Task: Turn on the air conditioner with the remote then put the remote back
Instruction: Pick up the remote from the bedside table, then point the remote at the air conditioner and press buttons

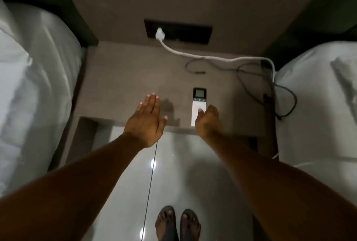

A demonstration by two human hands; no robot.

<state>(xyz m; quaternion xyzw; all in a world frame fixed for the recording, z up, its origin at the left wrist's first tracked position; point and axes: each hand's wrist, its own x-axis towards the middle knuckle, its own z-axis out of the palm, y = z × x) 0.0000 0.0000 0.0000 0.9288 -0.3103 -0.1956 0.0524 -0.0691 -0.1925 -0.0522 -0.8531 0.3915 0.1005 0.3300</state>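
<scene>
A slim white remote [199, 103] with a dark screen at its far end lies flat on the grey bedside table [123, 78], near the front edge. My right hand [207, 122] is over the remote's near end, fingers curled, with a fingertip touching its lower part; the remote still rests on the table. My left hand [147, 118] hovers open and flat above the table's front edge, to the left of the remote, holding nothing. The air conditioner is not in view.
A white plug [160, 33] sits in a dark wall socket panel [189, 31]; its white cable and thin black cables [251, 67] trail across the table's right side. White beds [29, 90] [316, 101] flank the table. Glossy floor and my feet [176, 221] are below.
</scene>
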